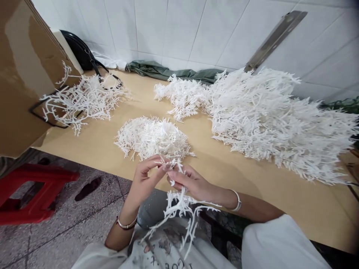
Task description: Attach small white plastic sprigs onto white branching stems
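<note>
A white branching artificial coral-like stem [183, 201] hangs from my right hand [193, 183], its forked twigs spreading down over my lap. The fingers of that hand are wrapped round its upper part. My left hand [150, 175] pinches at the top end of the stem, thumb and forefinger together, with thin white sprigs between the fingertips. Both hands meet at the near edge of the table. Just beyond them lies a heap of small white sprigs [153, 138].
Larger bundles of white sprigs [260, 119] cover the table's right side. A loose pile of bare white branches [86, 99] lies at left, beside a cardboard box [25, 74]. Green cloth [168, 71] and a black bag [80, 50] sit along the tiled wall. A red stool [36, 192] stands on the floor.
</note>
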